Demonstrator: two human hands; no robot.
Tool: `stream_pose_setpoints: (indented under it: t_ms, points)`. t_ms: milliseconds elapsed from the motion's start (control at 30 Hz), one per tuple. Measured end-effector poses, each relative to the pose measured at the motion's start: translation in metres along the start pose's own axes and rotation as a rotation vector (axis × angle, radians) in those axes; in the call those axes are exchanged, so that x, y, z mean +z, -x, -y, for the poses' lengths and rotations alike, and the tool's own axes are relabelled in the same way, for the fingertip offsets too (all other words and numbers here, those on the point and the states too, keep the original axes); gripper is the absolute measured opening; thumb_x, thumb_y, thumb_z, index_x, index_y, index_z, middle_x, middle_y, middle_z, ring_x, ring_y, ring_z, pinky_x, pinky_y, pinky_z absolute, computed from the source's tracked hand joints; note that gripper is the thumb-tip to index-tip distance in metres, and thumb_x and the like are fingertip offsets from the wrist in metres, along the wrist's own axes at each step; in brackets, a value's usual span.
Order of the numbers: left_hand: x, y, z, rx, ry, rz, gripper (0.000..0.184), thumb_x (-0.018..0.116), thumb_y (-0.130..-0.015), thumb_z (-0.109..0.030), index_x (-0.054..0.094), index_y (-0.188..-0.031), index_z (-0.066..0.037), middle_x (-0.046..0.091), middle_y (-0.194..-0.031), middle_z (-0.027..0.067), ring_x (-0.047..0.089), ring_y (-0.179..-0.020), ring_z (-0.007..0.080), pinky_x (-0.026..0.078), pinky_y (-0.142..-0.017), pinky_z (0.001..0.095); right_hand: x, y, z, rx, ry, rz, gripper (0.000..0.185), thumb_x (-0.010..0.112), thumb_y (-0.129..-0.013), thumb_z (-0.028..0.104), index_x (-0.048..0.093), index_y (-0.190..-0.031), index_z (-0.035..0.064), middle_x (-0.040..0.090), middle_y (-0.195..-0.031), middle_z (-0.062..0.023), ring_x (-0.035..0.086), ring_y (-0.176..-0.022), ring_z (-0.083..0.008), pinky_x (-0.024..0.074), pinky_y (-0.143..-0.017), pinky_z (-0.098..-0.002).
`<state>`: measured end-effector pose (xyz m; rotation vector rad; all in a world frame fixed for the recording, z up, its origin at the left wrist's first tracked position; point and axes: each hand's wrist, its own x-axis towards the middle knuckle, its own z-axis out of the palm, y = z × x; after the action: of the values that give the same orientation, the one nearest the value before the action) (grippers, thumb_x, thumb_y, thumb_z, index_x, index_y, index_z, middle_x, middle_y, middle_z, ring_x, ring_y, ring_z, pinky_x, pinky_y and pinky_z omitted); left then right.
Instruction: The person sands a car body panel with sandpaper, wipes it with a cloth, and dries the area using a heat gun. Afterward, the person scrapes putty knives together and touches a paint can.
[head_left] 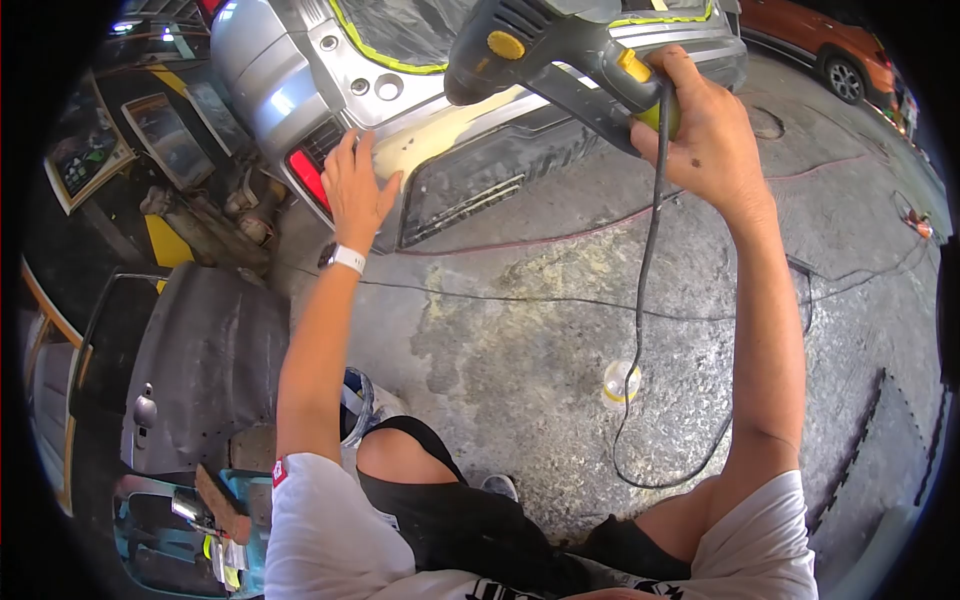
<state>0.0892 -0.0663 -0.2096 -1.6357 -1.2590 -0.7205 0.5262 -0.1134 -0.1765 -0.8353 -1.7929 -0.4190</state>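
Note:
My right hand (705, 145) is wrapped round the lower end of a dark heat gun (560, 60) with yellow buttons, held in front of the car's rear. A black cord hangs down from it. My left hand (352, 190), a white watch on its wrist, has its fingers spread at the bumper (430, 130), beside a red reflector (309, 178); whether the fingertips touch the surface cannot be made out. Cream-coloured filler shows on the silver bumper right of that hand. Green tape and clear plastic sheeting border the area above.
A grey car door (210, 350) stands at left, with a teal tool tray (150, 530) below it. A bucket (358, 405) is near my knee. On the floor lie a clear container (621, 382), cords and a red hose. An orange car (820, 45) is parked at upper right.

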Motion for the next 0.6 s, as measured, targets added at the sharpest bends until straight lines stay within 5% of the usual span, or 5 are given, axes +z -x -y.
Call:
stream_pose_setpoints:
  t_ms: [67,200,333,467,600]
  points:
    - [-0.011,0.013,-0.009,-0.045,0.091,-0.13,0.057,0.083,-0.076,-0.022,0.061,-0.127,-0.008,0.061,-0.126,0.0127,0.058,-0.113,0.0314,0.047,-0.095,0.0416,0.007,-0.001,0.002,0.043,0.0,0.003,0.056,0.075,-0.073,0.018,0.054,-0.124,0.0099,0.07,-0.103,-0.0192,0.067,-0.098,-0.043,0.0533,-0.083,-0.0468]
    - [-0.025,0.054,-0.055,-0.332,0.697,0.442,0.046,0.083,-0.08,-0.021,0.064,-0.12,-0.007,0.067,-0.097,0.0104,0.065,-0.082,0.0203,0.054,-0.066,0.0311,0.014,-0.003,0.013,0.024,-0.038,-0.011,0.055,0.075,-0.073,0.017,0.054,-0.123,0.0087,0.07,-0.102,-0.0195,0.067,-0.097,-0.0438,0.0533,-0.083,-0.0472]
    - [-0.074,0.079,-0.122,0.306,0.748,1.021,0.065,0.079,-0.084,-0.044,0.059,-0.133,-0.006,0.069,-0.105,0.0152,0.069,-0.095,0.0324,0.055,-0.08,0.0419,0.023,-0.004,0.024,-0.009,-0.104,-0.043,0.053,0.074,-0.074,0.017,0.055,-0.122,0.0066,0.07,-0.101,-0.0204,0.068,-0.095,-0.0443,0.0534,-0.082,-0.046]
    - [-0.073,0.116,-0.155,0.329,0.836,1.079,0.071,0.07,-0.089,-0.054,0.054,-0.14,-0.007,0.068,-0.118,0.0164,0.066,-0.104,0.0376,0.053,-0.088,0.0462,0.03,-0.008,0.026,-0.088,-0.119,-0.126,0.058,0.077,-0.071,0.017,0.056,-0.124,0.008,0.068,-0.08,-0.0145,0.067,-0.066,-0.035,0.0521,-0.065,-0.0447]
    - [-0.066,0.135,-0.146,0.354,0.717,1.207,0.072,0.064,-0.092,-0.057,0.05,-0.144,-0.008,0.066,-0.124,0.0162,0.064,-0.109,0.0371,0.051,-0.093,0.0468,0.019,-0.011,0.015,-0.057,-0.086,-0.079,0.057,0.078,-0.071,0.019,0.056,-0.123,0.0079,0.069,-0.08,-0.0144,0.068,-0.069,-0.0349,0.0522,-0.066,-0.0451]
